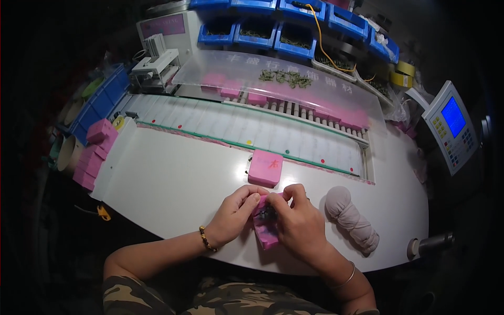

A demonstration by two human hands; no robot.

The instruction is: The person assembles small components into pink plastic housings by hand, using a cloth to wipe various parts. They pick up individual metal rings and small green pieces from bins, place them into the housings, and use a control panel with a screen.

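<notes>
A pink rubber mold is in both hands above the near edge of the white table, its inside facing up with a dark patch in the middle. My left hand grips its far left part, thumb and forefinger pinched near the top. From the other side my right hand closes on it, fingers bent at the upper right edge and hiding part of it. What the dark patch is, I cannot make out. Just beyond, a pink block with a red mark lies on the table.
A twisted grey cloth bundle lies right of my hands. Behind runs a long white tray with coloured dots, then a roller track under a clear sheet holding green pieces. Pink blocks are stacked left; a control panel stands right.
</notes>
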